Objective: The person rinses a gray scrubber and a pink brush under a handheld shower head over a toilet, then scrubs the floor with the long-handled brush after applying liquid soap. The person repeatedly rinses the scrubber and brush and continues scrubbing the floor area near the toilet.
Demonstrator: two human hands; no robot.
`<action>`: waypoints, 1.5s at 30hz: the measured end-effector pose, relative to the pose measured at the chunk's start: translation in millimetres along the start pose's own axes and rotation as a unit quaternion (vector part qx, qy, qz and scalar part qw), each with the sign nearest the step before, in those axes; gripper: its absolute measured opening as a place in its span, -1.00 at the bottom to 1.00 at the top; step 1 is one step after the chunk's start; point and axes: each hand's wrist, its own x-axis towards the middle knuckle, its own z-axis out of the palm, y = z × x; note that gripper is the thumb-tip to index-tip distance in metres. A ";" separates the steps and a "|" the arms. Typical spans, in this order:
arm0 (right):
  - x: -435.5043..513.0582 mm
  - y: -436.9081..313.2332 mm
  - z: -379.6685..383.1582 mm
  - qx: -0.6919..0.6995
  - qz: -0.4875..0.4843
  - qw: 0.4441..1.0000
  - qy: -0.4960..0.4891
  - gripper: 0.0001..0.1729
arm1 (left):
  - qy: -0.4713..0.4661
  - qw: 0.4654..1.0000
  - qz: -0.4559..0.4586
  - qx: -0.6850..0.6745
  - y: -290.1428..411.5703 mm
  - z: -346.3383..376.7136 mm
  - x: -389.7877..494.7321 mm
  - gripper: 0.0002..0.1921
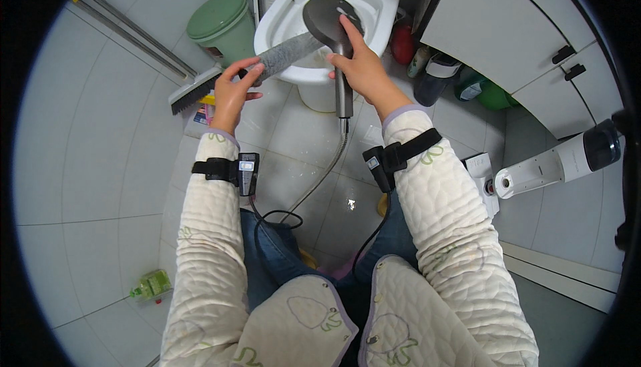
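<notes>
My left hand (pixel 237 86) grips the near end of a grey fuzzy cleaning roller (pixel 290 54), which slants up to the right over the toilet bowl's front rim. My right hand (pixel 363 59) holds a dark grey handheld shower head (pixel 328 16) by its handle, with the index finger on the back of its head. The shower head covers the roller's far end. From the handle a metal shower hose (pixel 325 172) curves down toward my legs. Behind both lies the open white toilet (pixel 273 31). Whether water flows is not visible.
A green lidded bin (pixel 220 21) and a floor brush (pixel 193 92) stand to the left. Bottles, one a dark container (pixel 434 84), line the floor under the white cabinet (pixel 501 21). A floor washer (pixel 536 172) is at the right; a green bottle (pixel 152 284) lies lower left.
</notes>
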 end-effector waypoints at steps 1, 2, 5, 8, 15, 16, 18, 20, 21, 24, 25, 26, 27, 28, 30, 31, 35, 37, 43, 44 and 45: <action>0.4 -0.4 -0.2 -0.025 0.009 0.999 0.029 -0.08 | 0.004 1.000 0.012 0.006 -2.1 0.3 1.4 -0.77; 0.8 -0.8 -1.5 -0.051 0.023 0.997 0.053 -0.08 | -0.006 0.999 0.026 0.021 -4.4 -0.4 4.0 -0.78; 0.7 -2.8 -5.1 -0.112 0.052 0.989 0.083 -0.08 | -0.017 0.987 0.113 0.116 -13.6 -4.1 12.4 -0.78; -0.7 -4.4 -4.4 0.046 0.033 0.998 0.008 -0.07 | -0.003 0.943 0.227 0.243 -22.0 -7.8 19.1 -0.71; -0.5 -5.2 -8.7 -0.085 0.064 0.989 0.100 -0.08 | 0.000 0.948 0.223 0.226 -18.2 -5.3 14.5 -0.55; -1.1 -4.5 -8.0 -0.090 0.035 0.990 0.100 -0.08 | 0.003 0.943 0.221 0.250 -15.2 -4.4 12.6 -0.54; -1.2 -3.4 -5.4 -0.069 -0.030 0.995 0.072 -0.09 | 0.003 0.926 0.262 0.274 -10.0 -2.5 8.7 -0.58; -1.2 -2.5 -0.1 0.051 -0.044 0.997 -0.028 -0.10 | 0.008 0.917 0.273 0.292 -6.0 -0.2 6.4 -0.59; -1.9 -1.8 2.0 0.054 -0.037 0.997 -0.050 -0.10 | 0.011 0.915 0.270 0.299 -4.6 0.5 5.5 -0.59; -1.0 -2.3 3.5 0.034 -0.003 0.997 -0.071 -0.08 | 0.009 0.913 0.265 0.311 -2.5 0.9 3.7 -0.59; -1.0 -2.4 1.8 -0.007 0.001 1.000 -0.023 -0.08 | 0.011 0.913 0.259 0.315 -2.8 0.6 3.5 -0.58; -0.8 -2.9 -0.8 -0.051 0.017 0.998 0.030 -0.08 | 0.005 0.917 0.256 0.306 -3.0 0.5 3.4 -0.58; -0.5 -3.3 -3.5 -0.095 0.033 0.991 0.083 -0.08 | 0.004 0.921 0.249 0.298 -3.9 0.1 3.4 -0.57; -0.5 -3.4 -5.9 -0.120 0.054 0.985 0.112 -0.07 | 0.001 0.927 0.238 0.291 -4.9 0.1 3.5 -0.56; -0.2 -3.1 -7.6 -0.096 0.050 0.990 0.088 -0.09 | 0.007 0.920 0.258 0.294 -7.1 -0.5 4.7 -0.55; -0.1 -2.6 -7.1 -0.071 0.041 0.994 0.066 -0.10 | 0.008 0.920 0.258 0.295 -8.3 -0.4 5.7 -0.55; -4.6 0.8 9.8 0.061 -0.052 0.996 -0.045 -0.09 | 0.014 0.935 0.226 0.273 -14.0 -1.6 10.3 -0.52; -8.5 1.1 20.8 0.039 -0.052 0.996 -0.058 -0.09 | 0.020 0.941 0.202 0.270 -17.2 -3.6 13.5 -0.50; -19.4 -8.8 54.2 0.048 -0.074 0.990 -0.109 -0.08 | 0.030 0.933 0.227 0.277 -32.1 -11.7 18.6 -0.46; -20.7 -10.5 58.8 0.050 -0.066 0.989 -0.125 -0.09 | 0.041 0.939 0.204 0.274 -34.3 -13.2 18.4 -0.45; -21.3 -11.9 62.9 0.047 -0.062 0.988 -0.136 -0.09 | 0.052 0.944 0.182 0.270 -36.2 -14.4 18.3 -0.45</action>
